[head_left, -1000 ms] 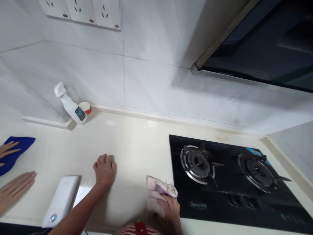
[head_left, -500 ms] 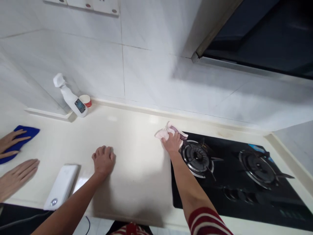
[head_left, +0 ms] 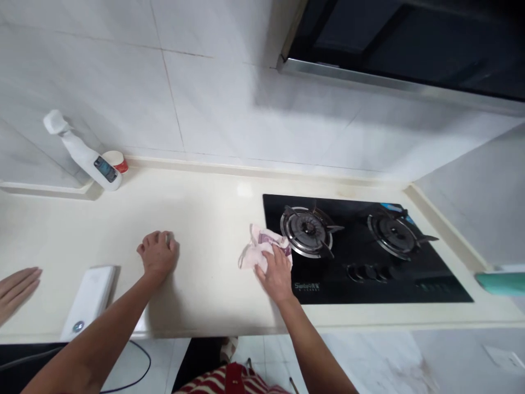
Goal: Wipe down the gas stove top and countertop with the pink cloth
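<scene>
Under my right hand (head_left: pixel 276 273) a crumpled pale pink cloth (head_left: pixel 254 256) with a purple patch is pressed down, my fingers closed over it. It lies across the left edge of the black gas stove (head_left: pixel 336 284), just left of the nearer burner (head_left: pixel 308 230). My left hand (head_left: pixel 158 254) rests on the white countertop (head_left: pixel 209 219) with its fingers curled in, and no object shows in it. Left of that forearm lies a white power bank (head_left: pixel 88 301) with a round display.
A white spray bottle (head_left: pixel 88 158) leans by the wall beside a red and white tub (head_left: pixel 117 160). Another person's hand (head_left: pixel 18 290) lies flat at the far left. A range hood (head_left: pixel 389 76) hangs above the stove. A green roll (head_left: pixel 500 283) is at the right.
My right hand has drawn the cloth from the stove's back left corner toward me, along its left edge. The view has shifted right, and the blue cloth at the left has left the picture.
</scene>
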Demonstrator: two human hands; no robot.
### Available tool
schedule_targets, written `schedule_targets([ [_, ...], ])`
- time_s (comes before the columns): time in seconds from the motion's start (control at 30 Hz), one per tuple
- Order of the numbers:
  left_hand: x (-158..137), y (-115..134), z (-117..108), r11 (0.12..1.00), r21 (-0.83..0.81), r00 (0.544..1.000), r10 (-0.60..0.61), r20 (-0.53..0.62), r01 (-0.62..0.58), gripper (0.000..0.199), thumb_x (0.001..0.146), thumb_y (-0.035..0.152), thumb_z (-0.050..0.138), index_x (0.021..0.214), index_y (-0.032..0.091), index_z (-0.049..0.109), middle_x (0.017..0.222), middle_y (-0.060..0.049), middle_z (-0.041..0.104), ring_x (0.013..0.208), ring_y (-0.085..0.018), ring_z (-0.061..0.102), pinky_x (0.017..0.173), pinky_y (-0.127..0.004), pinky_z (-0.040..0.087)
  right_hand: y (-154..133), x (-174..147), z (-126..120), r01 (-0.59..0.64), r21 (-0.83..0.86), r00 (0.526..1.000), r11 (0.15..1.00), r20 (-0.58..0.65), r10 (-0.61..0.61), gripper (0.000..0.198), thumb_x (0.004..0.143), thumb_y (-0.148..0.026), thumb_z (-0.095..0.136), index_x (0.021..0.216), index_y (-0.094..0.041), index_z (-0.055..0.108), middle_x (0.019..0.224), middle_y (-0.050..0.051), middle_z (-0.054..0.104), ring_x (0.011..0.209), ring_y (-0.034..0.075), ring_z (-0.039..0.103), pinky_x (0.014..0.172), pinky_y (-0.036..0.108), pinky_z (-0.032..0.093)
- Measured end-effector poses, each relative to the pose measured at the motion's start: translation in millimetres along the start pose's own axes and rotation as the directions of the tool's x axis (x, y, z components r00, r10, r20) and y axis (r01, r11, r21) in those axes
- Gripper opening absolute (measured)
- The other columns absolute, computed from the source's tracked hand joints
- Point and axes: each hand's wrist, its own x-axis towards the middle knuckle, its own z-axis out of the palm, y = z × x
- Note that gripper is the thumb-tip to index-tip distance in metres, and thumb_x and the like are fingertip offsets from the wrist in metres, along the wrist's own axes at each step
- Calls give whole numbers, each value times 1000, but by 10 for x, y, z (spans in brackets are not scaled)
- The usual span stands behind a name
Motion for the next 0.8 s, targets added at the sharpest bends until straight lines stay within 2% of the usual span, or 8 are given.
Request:
schedule_targets([
  [0.1, 11, -3, 8, 1000, 0, 1000, -7, 6, 7, 40, 91, 36, 42, 121, 21, 63, 134, -16, 54, 129, -34, 41, 102, -52, 33, 408, -523, -282, -43, 1, 999, 999, -18, 43, 39, 90, -42, 55, 122, -20, 57, 144, 15, 50, 132, 32, 46, 106, 48, 38],
  [0.2, 17, 1, 4, 1000, 2, 1000, -5, 12, 5, 41, 91, 37, 41, 121, 21, 63, 134, -16, 53, 129, -33, 41, 103, -51, 32, 1109, -894, -571, -230, -24, 971, 973, -68, 228, 44, 89, -48, 51, 121, -19, 57, 141, 16, 54, 130, 32, 50, 102, 47, 42],
  [0.37, 19, 25, -19, 1000, 9, 999, -17, 30, 16, 42, 91, 37, 41, 122, 21, 62, 134, -16, 53, 128, -34, 41, 103, -51, 33, 1907, -979, -797, -601, -84, 798, 795, -125, 590, 65, 82, -64, 44, 122, -15, 56, 136, 24, 56, 126, 38, 51, 100, 54, 41],
  [0.47, 23, 36, -30, 1000, 20, 999, -15, 49, 14, 41, 91, 37, 41, 123, 20, 61, 135, -16, 52, 130, -34, 39, 104, -52, 31, 1678, -817, -678, -605, -57, 792, 794, -142, 593, 61, 80, -64, 46, 115, -15, 58, 132, 23, 58, 123, 37, 52, 100, 54, 40],
  [0.6, 21, 36, -45, 1000, 9, 999, -5, 51, 4, 39, 92, 36, 41, 123, 20, 59, 134, -17, 51, 130, -35, 38, 105, -52, 30, 756, -672, -447, -283, 47, 953, 958, -97, 287, 39, 80, -50, 56, 103, -18, 58, 132, 20, 58, 125, 35, 51, 100, 50, 39],
  [0.67, 17, 30, -51, 1000, 1, 999, 2, 38, -2, 38, 94, 36, 40, 122, 19, 59, 134, -16, 51, 129, -35, 39, 104, -52, 30, 258, -697, -406, -87, 169, 996, 982, -13, 91, 30, 78, -40, 62, 100, -20, 58, 127, 16, 61, 121, 32, 53, 100, 48, 40],
  [0.73, 14, 21, -54, 1000, -1, 999, 20, 34, -20, 38, 95, 36, 39, 123, 18, 57, 134, -15, 50, 128, -36, 38, 103, -51, 30, -107, -776, -437, 51, 327, 992, 944, 96, -87, 26, 73, -32, 66, 96, -23, 56, 116, 10, 65, 111, 28, 57, 98, 44, 43],
  [0.8, 13, 14, -53, 1000, 0, 999, 31, 40, -31, 38, 97, 36, 38, 124, 17, 57, 134, -13, 49, 127, -36, 38, 102, -52, 31, -241, -873, -538, 56, 450, 978, 891, 154, -139, 27, 70, -28, 66, 95, -24, 56, 107, 6, 66, 103, 26, 60, 94, 41, 47],
])
